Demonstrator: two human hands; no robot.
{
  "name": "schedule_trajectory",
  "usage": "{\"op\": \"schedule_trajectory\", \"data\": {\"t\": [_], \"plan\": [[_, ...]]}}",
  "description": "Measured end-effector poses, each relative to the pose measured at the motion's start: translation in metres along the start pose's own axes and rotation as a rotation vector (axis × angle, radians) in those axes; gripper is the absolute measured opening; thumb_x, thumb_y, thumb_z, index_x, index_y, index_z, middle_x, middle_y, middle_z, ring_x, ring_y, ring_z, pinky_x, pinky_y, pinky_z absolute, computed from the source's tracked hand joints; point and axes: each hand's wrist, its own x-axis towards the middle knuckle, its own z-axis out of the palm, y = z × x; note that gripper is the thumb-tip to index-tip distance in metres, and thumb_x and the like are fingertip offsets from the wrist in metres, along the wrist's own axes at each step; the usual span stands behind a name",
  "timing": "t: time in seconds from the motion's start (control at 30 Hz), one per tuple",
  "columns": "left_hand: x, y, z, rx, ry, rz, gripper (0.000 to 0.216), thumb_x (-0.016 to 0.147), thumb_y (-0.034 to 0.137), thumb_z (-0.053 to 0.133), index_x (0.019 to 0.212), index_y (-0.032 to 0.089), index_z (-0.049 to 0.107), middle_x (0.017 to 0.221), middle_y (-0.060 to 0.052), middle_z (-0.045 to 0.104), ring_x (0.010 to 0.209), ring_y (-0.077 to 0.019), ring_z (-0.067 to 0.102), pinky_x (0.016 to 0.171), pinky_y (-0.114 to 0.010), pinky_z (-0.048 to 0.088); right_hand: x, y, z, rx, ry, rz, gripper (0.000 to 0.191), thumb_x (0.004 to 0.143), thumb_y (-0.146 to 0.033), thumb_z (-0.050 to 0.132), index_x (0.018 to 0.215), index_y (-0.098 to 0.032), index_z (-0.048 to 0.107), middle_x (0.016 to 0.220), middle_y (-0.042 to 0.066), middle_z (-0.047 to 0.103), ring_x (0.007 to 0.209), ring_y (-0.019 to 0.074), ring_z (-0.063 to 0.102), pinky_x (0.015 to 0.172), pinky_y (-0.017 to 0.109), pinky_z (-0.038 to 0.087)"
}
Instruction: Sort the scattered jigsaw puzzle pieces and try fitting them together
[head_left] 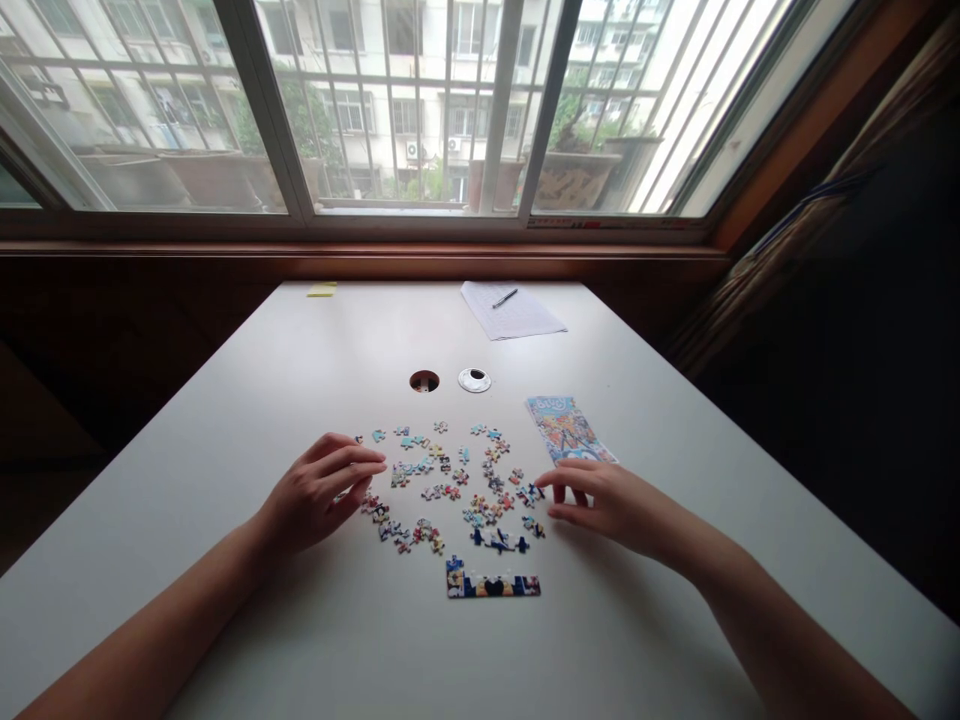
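Many loose jigsaw pieces [487, 508] lie scattered over the middle of the white table [337, 640]. Nearest me, a joined strip of jigsaw pieces [493, 586] forms a bottom edge, with a dark heart shape and a taller left corner. My left hand [319, 492] hovers at the left side of the scatter, fingers loosely bent and apart, nothing visible in them; it hides a few pieces. On the right, my right hand [600, 500] has its index fingertip at a dark blue jigsaw piece [531, 494], thumb held apart. Below that, several dark blue and white pieces [501, 541] sit in a row.
A colourful picture sheet [568, 430] lies beyond my right hand. Farther back are a round cable hole [424, 381], its loose cover [474, 380], paper sheets [517, 315] with a pen [505, 298], and yellow sticky notes [322, 290]. A barred window stands behind the table.
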Motion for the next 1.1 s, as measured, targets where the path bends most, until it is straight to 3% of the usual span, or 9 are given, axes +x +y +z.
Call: {"op": "schedule_trajectory", "data": {"t": [0.27,0.4,0.77,1.1], "plan": [[0.003,-0.002,-0.006,0.04,0.225,-0.193,0.022,0.089,0.01,0.062,0.103,0.024,0.071,0.104,-0.002,0.074,0.098,-0.0207,0.062,0.089,-0.039,0.052,0.002,-0.01,0.008,0.012,-0.044,0.028,0.044,0.09,-0.043,0.068,0.132,-0.032,0.059,0.097,0.002,0.068,0.085,0.0185,0.063,0.077,0.031,0.048],[0.003,-0.004,-0.009,0.027,0.281,-0.297,0.018,0.093,0.014,0.057,0.099,0.022,0.072,0.103,-0.003,0.073,0.099,-0.0209,0.063,0.09,-0.04,0.051,0.004,-0.008,0.011,0.035,-0.05,0.034,0.043,0.09,-0.044,0.067,0.13,-0.03,0.06,0.098,0.003,0.068,0.084,0.0182,0.062,0.078,0.031,0.049],[0.005,-0.005,-0.012,-0.018,0.339,-0.432,0.019,0.097,0.02,0.052,0.095,0.021,0.071,0.1,-0.003,0.071,0.099,-0.0199,0.062,0.09,-0.037,0.052,0.005,-0.005,0.01,0.034,-0.062,0.031,0.04,0.091,-0.047,0.065,0.126,-0.028,0.063,0.099,0.005,0.067,0.086,0.0188,0.062,0.078,0.032,0.049],[0.002,-0.008,-0.01,-0.018,0.312,-0.439,0.02,0.096,0.02,0.051,0.098,0.021,0.071,0.103,-0.003,0.071,0.098,-0.0199,0.062,0.084,-0.035,0.053,0.004,-0.001,0.009,0.053,-0.056,0.017,0.038,0.092,-0.047,0.063,0.125,-0.027,0.063,0.097,0.005,0.068,0.086,0.0193,0.063,0.078,0.033,0.049]]}}
